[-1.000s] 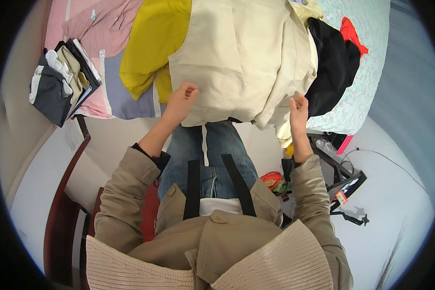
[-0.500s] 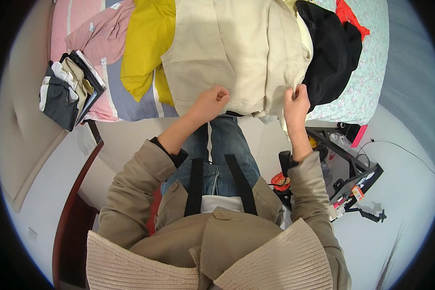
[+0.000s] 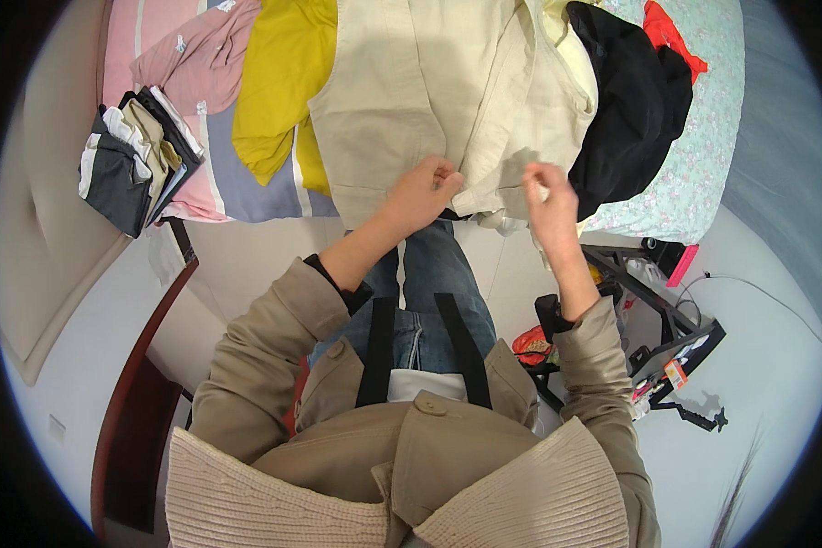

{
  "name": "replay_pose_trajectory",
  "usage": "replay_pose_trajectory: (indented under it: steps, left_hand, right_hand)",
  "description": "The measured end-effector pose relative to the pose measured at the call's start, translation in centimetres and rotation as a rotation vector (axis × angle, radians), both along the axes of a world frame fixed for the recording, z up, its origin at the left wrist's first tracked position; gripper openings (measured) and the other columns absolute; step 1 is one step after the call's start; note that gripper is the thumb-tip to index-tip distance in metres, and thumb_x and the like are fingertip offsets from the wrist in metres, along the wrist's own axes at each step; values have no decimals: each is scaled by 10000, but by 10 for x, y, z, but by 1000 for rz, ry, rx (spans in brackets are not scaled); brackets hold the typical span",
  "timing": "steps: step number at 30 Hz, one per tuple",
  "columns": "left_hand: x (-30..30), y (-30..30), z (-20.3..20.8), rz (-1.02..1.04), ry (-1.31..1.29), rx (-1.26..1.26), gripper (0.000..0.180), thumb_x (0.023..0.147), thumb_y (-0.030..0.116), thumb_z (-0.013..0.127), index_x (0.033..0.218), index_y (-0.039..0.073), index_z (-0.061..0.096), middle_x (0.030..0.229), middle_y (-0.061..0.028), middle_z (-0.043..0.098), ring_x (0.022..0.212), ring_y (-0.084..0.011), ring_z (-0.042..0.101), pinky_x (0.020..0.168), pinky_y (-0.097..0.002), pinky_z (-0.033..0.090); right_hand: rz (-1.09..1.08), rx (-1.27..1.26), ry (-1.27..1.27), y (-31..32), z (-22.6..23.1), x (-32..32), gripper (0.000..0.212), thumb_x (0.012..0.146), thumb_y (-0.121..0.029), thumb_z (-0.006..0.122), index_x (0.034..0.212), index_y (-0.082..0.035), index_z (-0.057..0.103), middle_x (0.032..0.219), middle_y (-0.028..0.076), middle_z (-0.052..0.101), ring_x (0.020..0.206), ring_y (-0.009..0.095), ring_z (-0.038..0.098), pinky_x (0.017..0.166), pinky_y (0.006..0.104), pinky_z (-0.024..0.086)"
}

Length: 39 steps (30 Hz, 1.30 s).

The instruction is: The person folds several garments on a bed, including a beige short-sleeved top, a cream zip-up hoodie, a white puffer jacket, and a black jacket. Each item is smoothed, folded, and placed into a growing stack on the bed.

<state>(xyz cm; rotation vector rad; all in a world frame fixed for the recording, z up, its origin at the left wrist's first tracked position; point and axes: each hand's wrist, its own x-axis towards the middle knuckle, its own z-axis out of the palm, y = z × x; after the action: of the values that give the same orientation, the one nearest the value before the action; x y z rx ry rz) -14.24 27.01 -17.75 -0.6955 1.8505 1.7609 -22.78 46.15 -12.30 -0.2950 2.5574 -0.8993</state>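
Broadly, a bed fills the space ahead of both hands, spread with a pink, white and grey-blue striped cover on the side of the left hand and a pale green floral cover on the side of the right hand; directly ahead of the hands lies a cream woven sleeveless garment, its near edge reaching back to them and a long folded panel running away from the left hand's fingertips; to the right of the right hand, touching the cream garment's side, a crumpled black cloth garment is heaped beside the floral cover; ahead of the left hand and off to its left, a mustard-yellow garment shows beside the cream one; farther left again, a dusty pink cloth garment with small white patches lies on the striped cover; farthest left of that hand, near the bed's corner, sits a stack of folded clothes in dark grey, white, tan and black; the left hand has its fingers curled in close to the thumb at the end of the folded panel, and I cannot tell whether it pinches the cloth; the right hand, blurred, is bent with a narrow gap by the garment's near edge, its hold likewise unclear; well beyond it, past the black garment, lies a small bright red cloth.
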Motion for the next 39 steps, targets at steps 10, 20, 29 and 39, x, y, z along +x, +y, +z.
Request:
replay_pose_trajectory:
  steps: [10, 20, 29, 39]
  left_hand:
    - [-37, 41, 14, -114, 225, -304, 614, 755, 287, 653, 1201, -26, 370, 1071, -182, 522, 979, -318, 528, 839, -369, 433]
    - [-32, 30, -14, 181, -288, 411, 405, 787, 133, 539, 1149, -41, 487, 1053, -99, 576, 931, -197, 552, 834, -313, 419]
    - [-23, 24, -29, 243, -351, 658, 372, 757, 69, 498, 1111, -45, 506, 1051, -96, 580, 972, -193, 552, 864, -296, 412]
    - [-30, 21, -15, 98, -307, 433, 335, 777, 233, 540, 1035, 27, 593, 1009, -87, 609, 919, -188, 555, 820, -292, 412]
  right_hand:
    - [-237, 121, -63, -83, -16, -62, 342, 783, -100, 611, 1077, 37, 502, 839, 156, 583, 748, 210, 575, 703, 286, 461]
    - [-64, -18, -27, -48, -10, -50, 324, 805, -118, 583, 1101, 1, 526, 925, 153, 566, 836, 263, 577, 768, 345, 464]
    - [-211, 115, 237, 43, -47, -60, 458, 759, -142, 661, 1167, -25, 488, 1034, 165, 459, 930, 235, 465, 837, 314, 403]
    - [-241, 255, 96, 65, -53, -121, 298, 795, -156, 594, 990, 59, 523, 957, 187, 529, 899, 265, 497, 790, 327, 412]
